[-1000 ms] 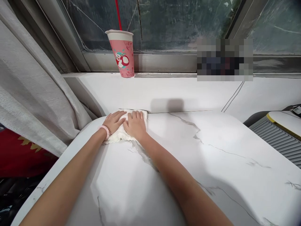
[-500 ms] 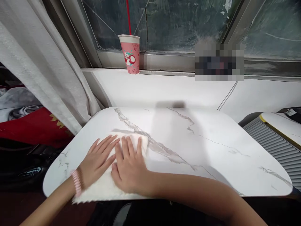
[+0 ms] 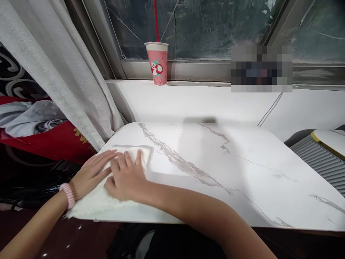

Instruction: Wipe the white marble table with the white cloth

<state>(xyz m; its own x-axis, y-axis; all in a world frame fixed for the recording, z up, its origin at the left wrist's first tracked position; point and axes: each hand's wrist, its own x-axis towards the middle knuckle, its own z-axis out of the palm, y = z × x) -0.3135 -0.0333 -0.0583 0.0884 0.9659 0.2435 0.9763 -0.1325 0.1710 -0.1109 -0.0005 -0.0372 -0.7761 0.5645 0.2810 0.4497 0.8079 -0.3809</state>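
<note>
A fluffy cream-white cloth [image 3: 102,201] lies spread over the left part of a white marble-patterned table [image 3: 167,187]. Its lower left corner reaches past the table's rounded edge. My left hand [image 3: 91,174] rests flat on the cloth, fingers stretched out, with a pink coiled band [image 3: 68,196] around the wrist. Beside it, pressed on the same cloth, is my right hand [image 3: 128,180] with its fingers spread. The two hands touch or nearly touch at the fingertips.
A pink paper cup [image 3: 157,66] with a red straw stands on the window ledge. On the left hang a pale curtain [image 3: 72,72] and, lower, a red bag [image 3: 59,140] with grey cloth. A ribbed grey object [image 3: 318,158] stands at right. A blurred patch hides something on the sill.
Both hands and the cloth have slid left across the table, towards its left edge. The view has shifted somewhat left. The cup stays on its ledge.
</note>
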